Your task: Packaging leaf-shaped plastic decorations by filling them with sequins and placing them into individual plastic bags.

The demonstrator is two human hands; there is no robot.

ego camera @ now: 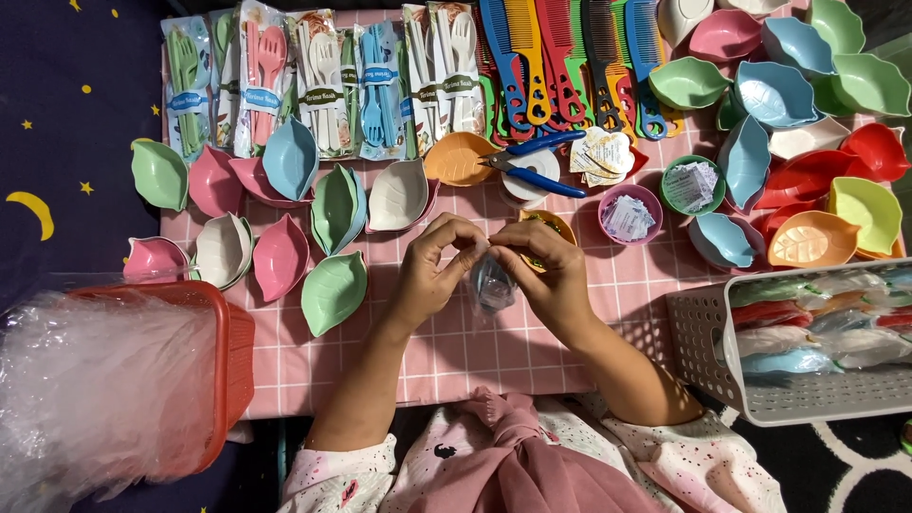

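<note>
Clear-wrapped blue dish (492, 283) pinched between left hand (432, 271) and right hand (551, 277), fingertips closing its wrap; pliers (532, 163) just beyond.

Bare checked cloth (456, 356) lies open at six o'clock. Leaf dishes (285, 256) crowd nine and ten, pliers (532, 163) block twelve, a grey basket (708, 356) walls three.
</note>
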